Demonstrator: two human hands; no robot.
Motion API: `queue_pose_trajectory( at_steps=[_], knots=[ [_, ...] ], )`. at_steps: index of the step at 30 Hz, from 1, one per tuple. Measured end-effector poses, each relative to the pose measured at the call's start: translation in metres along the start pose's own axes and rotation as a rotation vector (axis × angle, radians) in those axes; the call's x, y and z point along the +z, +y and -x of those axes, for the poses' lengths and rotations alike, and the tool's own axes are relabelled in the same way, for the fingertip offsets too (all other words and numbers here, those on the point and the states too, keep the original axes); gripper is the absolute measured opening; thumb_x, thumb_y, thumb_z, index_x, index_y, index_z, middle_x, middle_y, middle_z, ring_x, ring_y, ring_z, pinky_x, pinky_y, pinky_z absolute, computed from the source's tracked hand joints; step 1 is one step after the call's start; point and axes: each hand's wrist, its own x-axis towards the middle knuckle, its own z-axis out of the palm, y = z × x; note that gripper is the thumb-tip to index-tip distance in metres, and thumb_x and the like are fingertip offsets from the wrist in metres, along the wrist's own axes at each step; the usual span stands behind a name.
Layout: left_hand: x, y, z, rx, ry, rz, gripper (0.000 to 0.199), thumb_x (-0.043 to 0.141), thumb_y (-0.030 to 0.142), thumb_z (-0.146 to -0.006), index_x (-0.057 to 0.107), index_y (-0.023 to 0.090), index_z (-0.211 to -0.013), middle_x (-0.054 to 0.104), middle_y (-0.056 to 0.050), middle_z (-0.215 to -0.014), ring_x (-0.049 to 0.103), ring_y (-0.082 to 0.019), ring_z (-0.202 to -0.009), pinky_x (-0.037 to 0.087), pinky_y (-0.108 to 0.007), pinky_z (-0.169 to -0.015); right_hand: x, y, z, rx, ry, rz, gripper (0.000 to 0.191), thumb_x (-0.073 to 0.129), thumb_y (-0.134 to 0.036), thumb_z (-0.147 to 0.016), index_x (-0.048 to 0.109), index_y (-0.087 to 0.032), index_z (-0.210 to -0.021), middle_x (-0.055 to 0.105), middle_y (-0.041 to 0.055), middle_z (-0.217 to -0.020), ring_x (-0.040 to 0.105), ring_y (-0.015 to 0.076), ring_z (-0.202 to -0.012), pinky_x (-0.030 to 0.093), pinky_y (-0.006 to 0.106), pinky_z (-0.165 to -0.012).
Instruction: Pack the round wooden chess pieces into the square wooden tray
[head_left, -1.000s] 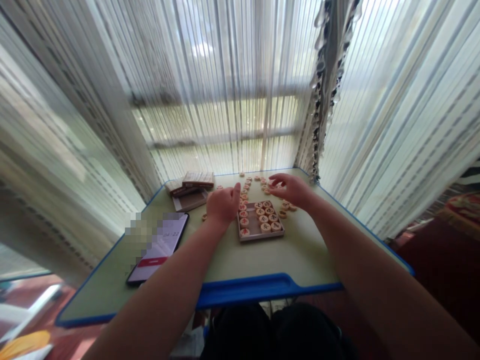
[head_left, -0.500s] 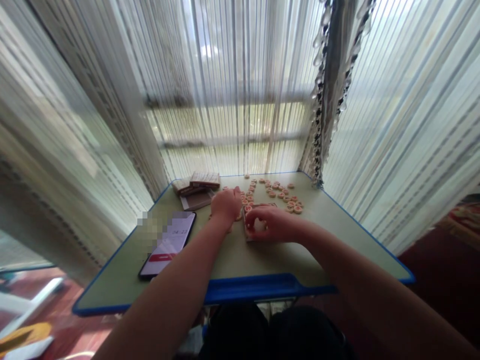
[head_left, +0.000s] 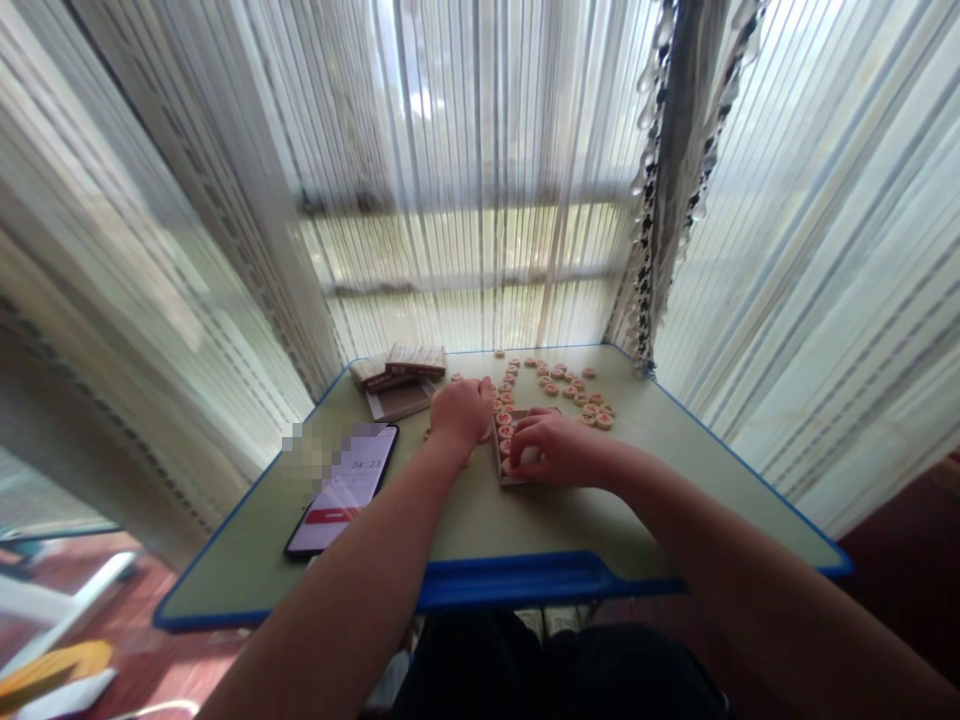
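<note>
Right hand (head_left: 555, 450) over the box (head_left: 514, 483), fingers bent down inside it, tips by the lowest disc of a red-marked column (head_left: 505, 432) along its left wall. Whether they pinch that disc or merely touch it: cannot tell. Palm hides most of the box's interior.

Left hand (head_left: 459, 412) curled, thumb side up, just left of the box. Cannot tell if anything is inside the curl. A few discs peek out around its wrist. Tray (head_left: 401, 398) just beyond it to the left; phone (head_left: 352, 480) nearer, left of its forearm.

Loose discs (head_left: 597, 420) scattered beyond the right hand, some touching.

Risks, as judged: a sideways nudge from the bent fingers could knock the column out of line; pressing on the low wall could slide the box; a leftward sweep of the left forearm could bump the phone.
</note>
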Motion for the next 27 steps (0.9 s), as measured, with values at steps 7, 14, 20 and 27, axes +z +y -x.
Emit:
queue_pose_trajectory(
  at_steps=[7,14,20,27],
  knots=[
    [0.002,-0.001,0.0,0.03,-0.002,-0.012,0.052,0.025,0.043,-0.088,0.069,0.016,-0.088,0.068,-0.012,-0.087,0.063,-0.022,-0.083,0.043,-0.03,-0.073,0.0,-0.001,0.002,-0.008,0.014,-0.016,0.006,0.061,-0.024,-0.074,0.067,-0.021,-0.073,0.066,0.0003,-0.08,0.057,0.0142,-0.08,0.036,0.03,-0.087],
    [-0.001,0.001,0.001,0.072,-0.032,-0.082,0.05,0.024,0.04,-0.088,0.068,0.017,-0.088,0.068,-0.012,-0.087,0.061,-0.024,-0.086,0.043,-0.037,-0.079,-0.004,0.014,0.003,0.073,0.279,-0.029,0.015,0.058,-0.025,-0.074,0.063,-0.019,-0.087,0.058,0.0044,-0.089,0.053,0.0164,-0.084,0.043,0.03,-0.076],
    [0.005,0.0,0.0,-0.013,-0.054,-0.039,0.058,0.013,0.049,-0.088,0.048,0.022,-0.125,0.049,-0.011,-0.13,0.038,-0.033,-0.122,0.029,-0.055,-0.096,-0.007,0.082,0.01,0.453,0.882,0.111,0.026,0.047,-0.022,-0.078,0.061,-0.016,-0.1,0.059,0.0097,-0.101,0.054,0.0201,-0.095,0.042,0.035,-0.086],
    [0.024,-0.014,-0.007,0.029,-0.352,-0.007,0.056,0.013,0.045,-0.089,0.019,0.026,-0.141,0.017,-0.009,-0.148,0.017,-0.031,-0.134,0.021,-0.054,-0.102,-0.004,0.136,0.026,1.029,0.72,-0.009,0.037,0.037,-0.024,-0.085,0.057,-0.01,-0.113,0.056,0.0156,-0.12,0.047,0.0236,-0.116,0.032,0.039,-0.101]
  ],
)
